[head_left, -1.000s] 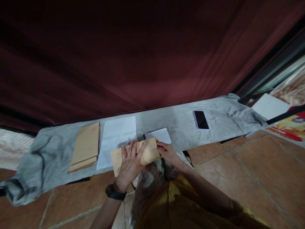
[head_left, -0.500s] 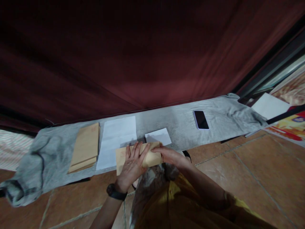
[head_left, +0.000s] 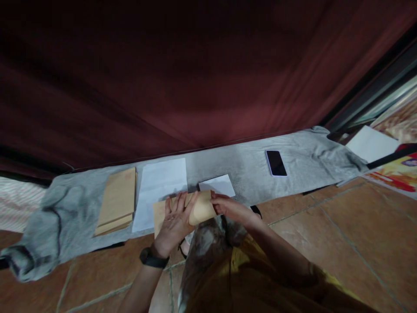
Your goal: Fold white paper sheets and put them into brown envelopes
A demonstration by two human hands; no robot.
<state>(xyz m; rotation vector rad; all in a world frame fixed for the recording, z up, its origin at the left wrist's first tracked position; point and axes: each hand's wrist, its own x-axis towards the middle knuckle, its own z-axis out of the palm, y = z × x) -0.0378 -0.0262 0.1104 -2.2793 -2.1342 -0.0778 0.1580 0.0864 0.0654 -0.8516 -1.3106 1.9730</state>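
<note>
"Where did the brown envelope lie?"

"Between two bare hands, over the near edge of a grey cloth, its long axis running left to right across the person's front, right end slightly farther away."

"Which hand was nearer?"

"Neither; both touched it. The left hand spread wide across its left part, fingers pointing away from the person. The right hand held the right end, its fingertips partly hidden."

"And around them?"

"A white sheet lay just beyond the left hand, a small white card beyond the envelope's right part; a phone rested well apart, farther right."
</note>
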